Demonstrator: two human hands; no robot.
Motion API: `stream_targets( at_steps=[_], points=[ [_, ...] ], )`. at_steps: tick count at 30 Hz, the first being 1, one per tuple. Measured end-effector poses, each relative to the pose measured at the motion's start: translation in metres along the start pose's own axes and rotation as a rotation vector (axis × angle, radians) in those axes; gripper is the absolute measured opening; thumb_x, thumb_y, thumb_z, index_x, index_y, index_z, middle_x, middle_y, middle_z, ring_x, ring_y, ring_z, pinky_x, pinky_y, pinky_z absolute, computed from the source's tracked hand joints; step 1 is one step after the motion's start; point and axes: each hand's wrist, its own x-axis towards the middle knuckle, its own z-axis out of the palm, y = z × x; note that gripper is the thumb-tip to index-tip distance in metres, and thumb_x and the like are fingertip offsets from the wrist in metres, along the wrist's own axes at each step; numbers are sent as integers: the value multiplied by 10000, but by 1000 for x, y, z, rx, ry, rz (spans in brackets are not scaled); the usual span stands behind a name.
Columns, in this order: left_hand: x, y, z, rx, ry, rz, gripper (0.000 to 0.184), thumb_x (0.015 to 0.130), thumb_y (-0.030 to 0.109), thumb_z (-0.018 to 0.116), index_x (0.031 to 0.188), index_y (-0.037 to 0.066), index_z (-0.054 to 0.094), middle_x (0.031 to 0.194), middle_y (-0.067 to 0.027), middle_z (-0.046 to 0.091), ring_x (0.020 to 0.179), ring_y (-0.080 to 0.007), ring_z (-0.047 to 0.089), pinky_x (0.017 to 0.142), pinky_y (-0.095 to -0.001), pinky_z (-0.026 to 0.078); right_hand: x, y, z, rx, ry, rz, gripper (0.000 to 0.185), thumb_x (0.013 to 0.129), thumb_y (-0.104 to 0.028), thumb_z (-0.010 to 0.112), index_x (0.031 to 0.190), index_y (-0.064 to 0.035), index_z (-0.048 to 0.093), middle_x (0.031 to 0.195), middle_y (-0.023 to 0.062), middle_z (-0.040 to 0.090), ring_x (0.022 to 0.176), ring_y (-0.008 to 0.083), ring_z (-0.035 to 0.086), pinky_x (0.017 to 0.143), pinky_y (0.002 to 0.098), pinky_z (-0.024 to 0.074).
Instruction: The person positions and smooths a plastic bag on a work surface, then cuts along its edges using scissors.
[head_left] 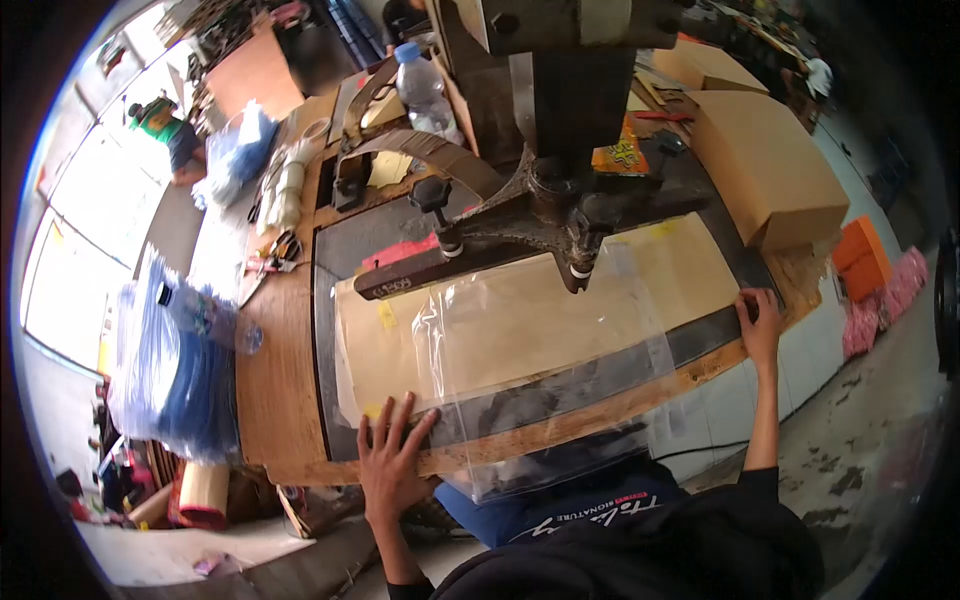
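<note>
A long brown paper sheet (480, 345) lies on the dark bed of a press, with a clear plastic bag (560, 380) over its middle. The bag's near end hangs past the table's front edge. My left hand (392, 455) rests at the front left, fingers spread on the dark bed beside the sheet's near corner. At the sheet's right corner, the bent fingers of my right hand (762, 325) close on the edge. Above the sheet is the metal press arm (520, 235) with black knobs.
Stacked clear plastic bags (175, 370) with a plastic bottle (210, 318) on top stand at the left. Scissors (280, 252) lie behind them. Another bottle (425, 95) stands beside the press column (575, 100). Cardboard boxes (765, 165) occupy the back right. A person (170, 135) is at the far left.
</note>
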Motion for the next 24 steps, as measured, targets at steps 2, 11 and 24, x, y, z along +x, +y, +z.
stream_targets(
  at_steps=[2,11,24],
  points=[
    [0,-1,1,-72,8,-63,884,466,292,776,1303,246,494,1445,-59,362,1338,-279,318,1096,-486,185,-2,0,3,-32,14,-71,167,876,-118,588,1022,-38,571,995,125,522,959,293,529,798,401,430],
    [-8,-9,4,-85,94,-212,1068,312,330,827,1312,178,483,1439,-89,359,1331,-298,320,1096,-461,232,-8,4,8,-61,53,-181,164,892,-125,560,1043,-64,574,1011,108,513,978,299,489,816,413,404],
    [-9,-18,5,-138,115,-177,1103,290,422,832,1308,165,493,1432,-66,378,1318,-298,339,1092,-465,261,-26,-15,13,-41,129,-190,154,876,-107,564,1022,-67,589,1017,86,553,987,285,506,844,429,403]
  ],
)
